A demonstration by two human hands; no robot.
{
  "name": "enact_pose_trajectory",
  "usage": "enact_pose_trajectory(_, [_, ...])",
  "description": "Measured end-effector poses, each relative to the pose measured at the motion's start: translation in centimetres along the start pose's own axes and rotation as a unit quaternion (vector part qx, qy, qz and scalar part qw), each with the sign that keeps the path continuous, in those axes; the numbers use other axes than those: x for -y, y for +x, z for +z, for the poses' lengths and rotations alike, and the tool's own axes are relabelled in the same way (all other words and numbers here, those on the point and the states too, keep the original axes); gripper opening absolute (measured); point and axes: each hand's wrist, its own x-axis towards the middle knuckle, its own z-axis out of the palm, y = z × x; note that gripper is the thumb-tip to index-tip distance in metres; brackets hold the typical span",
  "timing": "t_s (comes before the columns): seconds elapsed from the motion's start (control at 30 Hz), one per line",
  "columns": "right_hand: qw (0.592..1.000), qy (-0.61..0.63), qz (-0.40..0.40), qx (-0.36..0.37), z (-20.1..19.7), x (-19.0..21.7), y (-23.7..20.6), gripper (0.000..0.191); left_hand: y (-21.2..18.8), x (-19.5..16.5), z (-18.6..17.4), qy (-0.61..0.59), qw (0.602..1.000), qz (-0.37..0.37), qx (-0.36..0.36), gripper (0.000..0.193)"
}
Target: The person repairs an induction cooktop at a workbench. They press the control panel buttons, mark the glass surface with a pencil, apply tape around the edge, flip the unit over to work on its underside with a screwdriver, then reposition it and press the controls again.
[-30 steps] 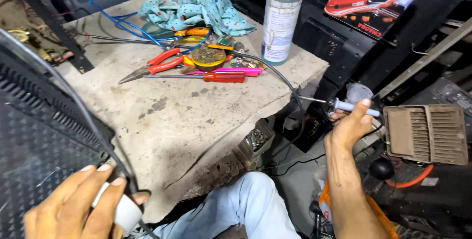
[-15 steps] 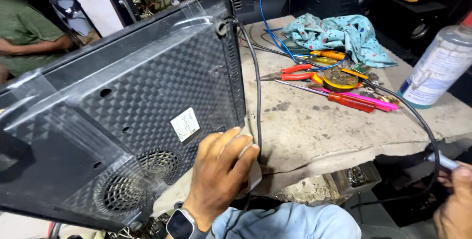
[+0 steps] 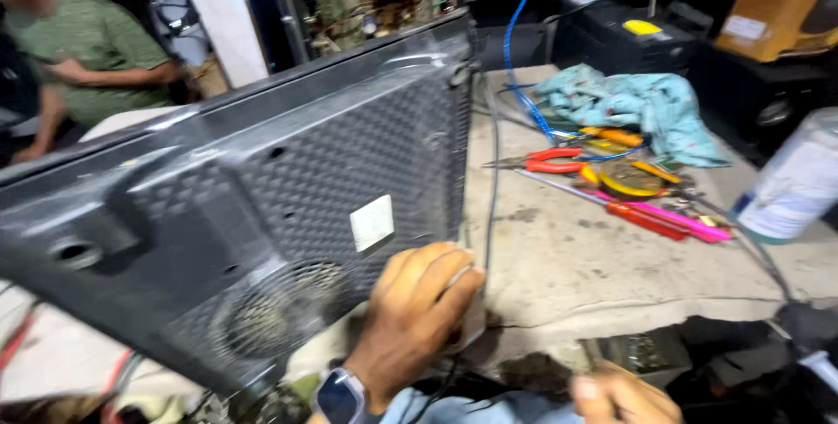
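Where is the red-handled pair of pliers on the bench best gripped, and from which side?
By the two red handles of the pliers, coming from above: they lie flat on the bench, handles toward the teal cloth, with screwdrivers crowding the near side.

A black back panel [image 3: 262,215] with a dotted grid texture, a teal patterned cloth [image 3: 642,110], red-handled pliers [image 3: 550,160], a pink screwdriver [image 3: 676,219].

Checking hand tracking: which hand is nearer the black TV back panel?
Left. The left hand rests at the black back panel's lower corner; the right hand is low, apart from it.
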Motion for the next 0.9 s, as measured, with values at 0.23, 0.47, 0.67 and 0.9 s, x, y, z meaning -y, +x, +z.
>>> enact_pose_trajectory(0.23, [0.977, 0.044, -0.192, -0.079, -5.5, 3.5, -1.1, 0.014, -0.1, -0.1, 2.5, 0.044, 0.999, -0.001, 0.022, 0.044])
enact_pose_trajectory(0.47, [0.949, -0.065, -0.066, -0.3, -13.4, -1.8, -3.6, 0.018, -2.0, 1.3, 4.0, 0.051, 0.998, 0.03, 0.035, 0.051])
enact_pose_trajectory(0.67, [0.994, 0.088, -0.065, -0.029, -3.2, 2.8, 7.8, 0.072, -2.5, 0.8, 2.5, 0.004, 1.0, -0.013, -0.012, 0.033])
enact_pose_trajectory(0.9, [0.875, 0.356, 0.075, 0.319, 11.5, 4.9, 22.0, 0.13, -1.4, 0.1, 0.8, -0.009, 1.0, -0.019, -0.01, 0.03])
